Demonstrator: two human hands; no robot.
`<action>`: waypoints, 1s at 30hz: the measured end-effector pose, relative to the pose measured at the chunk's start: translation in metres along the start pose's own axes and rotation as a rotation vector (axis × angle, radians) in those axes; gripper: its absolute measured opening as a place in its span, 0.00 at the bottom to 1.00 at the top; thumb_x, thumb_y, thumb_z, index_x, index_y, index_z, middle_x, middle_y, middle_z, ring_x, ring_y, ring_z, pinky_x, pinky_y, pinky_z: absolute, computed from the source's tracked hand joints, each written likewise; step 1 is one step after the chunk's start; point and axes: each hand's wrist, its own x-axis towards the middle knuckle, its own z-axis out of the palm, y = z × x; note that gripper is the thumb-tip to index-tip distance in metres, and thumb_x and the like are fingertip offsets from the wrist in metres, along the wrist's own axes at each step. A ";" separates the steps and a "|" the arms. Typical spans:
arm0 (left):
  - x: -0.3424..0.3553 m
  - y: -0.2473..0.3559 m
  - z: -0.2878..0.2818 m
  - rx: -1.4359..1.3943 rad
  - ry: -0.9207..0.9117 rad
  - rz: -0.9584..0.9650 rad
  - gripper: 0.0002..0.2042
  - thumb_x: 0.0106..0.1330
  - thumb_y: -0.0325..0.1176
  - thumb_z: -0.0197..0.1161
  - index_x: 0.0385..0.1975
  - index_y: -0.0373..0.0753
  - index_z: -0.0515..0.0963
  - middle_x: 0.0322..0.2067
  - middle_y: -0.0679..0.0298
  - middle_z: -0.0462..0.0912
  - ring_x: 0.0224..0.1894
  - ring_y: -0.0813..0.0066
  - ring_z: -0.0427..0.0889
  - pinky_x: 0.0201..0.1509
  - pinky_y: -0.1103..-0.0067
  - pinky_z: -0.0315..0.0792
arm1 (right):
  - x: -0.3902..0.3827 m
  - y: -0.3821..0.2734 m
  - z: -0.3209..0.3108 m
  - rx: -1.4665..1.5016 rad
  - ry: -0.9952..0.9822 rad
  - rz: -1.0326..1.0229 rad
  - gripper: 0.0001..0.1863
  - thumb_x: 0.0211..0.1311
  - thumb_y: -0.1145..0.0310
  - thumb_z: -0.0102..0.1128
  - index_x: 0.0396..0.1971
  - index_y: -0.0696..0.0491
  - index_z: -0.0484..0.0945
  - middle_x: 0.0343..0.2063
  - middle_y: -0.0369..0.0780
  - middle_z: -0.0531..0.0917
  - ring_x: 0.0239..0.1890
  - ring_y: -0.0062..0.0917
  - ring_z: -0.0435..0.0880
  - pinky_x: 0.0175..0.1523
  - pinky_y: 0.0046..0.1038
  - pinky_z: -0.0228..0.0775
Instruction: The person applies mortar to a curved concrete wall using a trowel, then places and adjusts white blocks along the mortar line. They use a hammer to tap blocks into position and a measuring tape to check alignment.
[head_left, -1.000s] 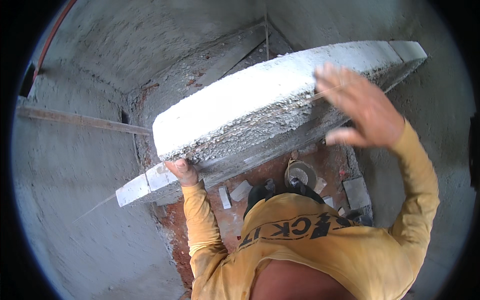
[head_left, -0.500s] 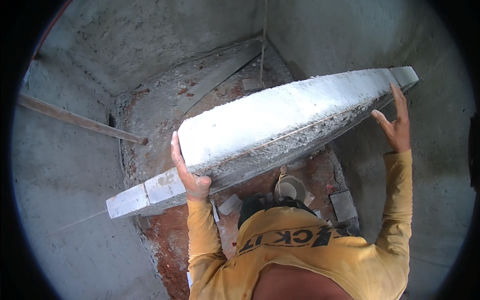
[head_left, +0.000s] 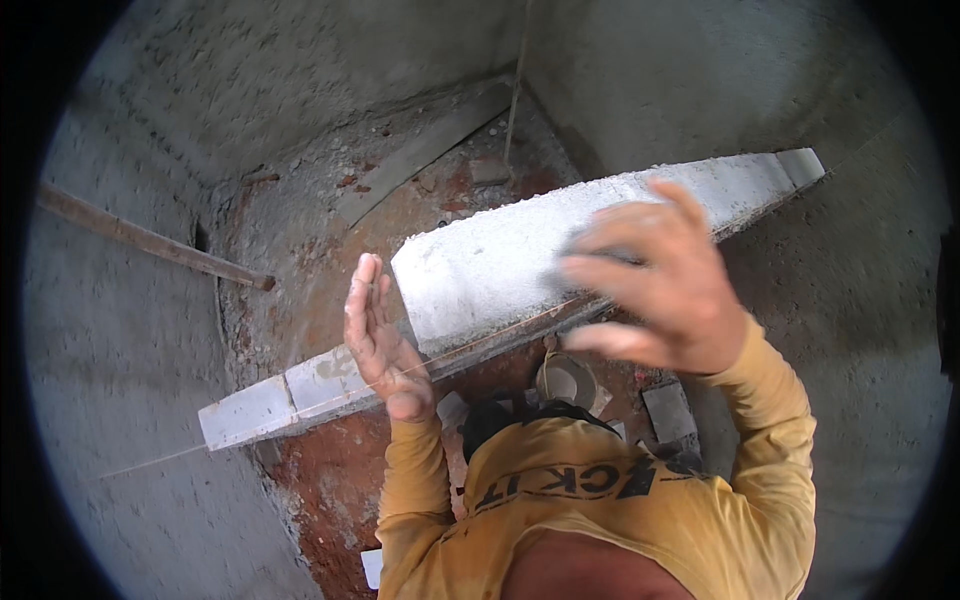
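Observation:
A long pale, rough-edged block lies on a low course of pale blocks crossing the corner. A thin string runs along the near edge. My left hand is upright at the long block's left end, fingers stretched; whether it touches the block is unclear. My right hand, blurred, is over the block's right half with fingers spread and bent. A dark smudge behind those fingers is too blurred to make out.
Rough grey walls surround me. A timber bar slants from the left wall, and a board lies on rubble in the far corner. Below are a bucket, a grey block and reddish dirt.
The long block's left end sits farther right along the lower course. My left hand no longer wraps that end. My right hand has swept leftward from the far right end across the block.

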 end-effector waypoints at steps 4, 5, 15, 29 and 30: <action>-0.012 -0.013 -0.004 0.067 -0.040 -0.054 0.54 0.49 0.77 0.46 0.62 0.29 0.55 0.62 0.43 0.59 0.65 0.52 0.59 0.68 0.63 0.52 | 0.028 -0.016 0.031 -0.015 0.033 -0.159 0.15 0.44 0.63 0.67 0.34 0.50 0.80 0.28 0.33 0.75 0.36 0.25 0.75 0.53 0.35 0.63; -0.013 -0.014 -0.004 0.080 -0.050 -0.062 0.54 0.49 0.77 0.46 0.62 0.29 0.55 0.62 0.43 0.59 0.65 0.52 0.59 0.68 0.63 0.53 | 0.027 -0.016 0.036 -0.017 0.080 -0.179 0.15 0.43 0.63 0.67 0.34 0.50 0.80 0.28 0.32 0.74 0.36 0.25 0.75 0.51 0.35 0.64; -0.007 -0.018 -0.014 0.093 -0.116 0.064 0.50 0.50 0.74 0.50 0.61 0.33 0.59 0.61 0.43 0.60 0.65 0.51 0.60 0.67 0.62 0.55 | 0.001 -0.019 0.011 -0.001 0.134 -0.070 0.24 0.43 0.51 0.68 0.38 0.50 0.79 0.42 0.39 0.76 0.48 0.31 0.75 0.63 0.40 0.51; -0.005 -0.031 -0.015 0.036 -0.227 0.026 0.51 0.44 0.65 0.67 0.61 0.33 0.58 0.62 0.42 0.59 0.65 0.50 0.59 0.66 0.61 0.56 | 0.026 -0.021 0.034 0.057 -0.035 -0.055 0.13 0.42 0.65 0.68 0.32 0.47 0.80 0.43 0.37 0.78 0.47 0.30 0.77 0.65 0.43 0.50; -0.007 -0.034 -0.016 0.028 -0.233 0.010 0.52 0.43 0.66 0.67 0.62 0.33 0.57 0.62 0.42 0.58 0.65 0.49 0.59 0.66 0.60 0.56 | 0.028 -0.020 0.035 0.048 -0.022 -0.089 0.12 0.42 0.65 0.68 0.31 0.47 0.80 0.43 0.37 0.78 0.47 0.30 0.77 0.65 0.43 0.50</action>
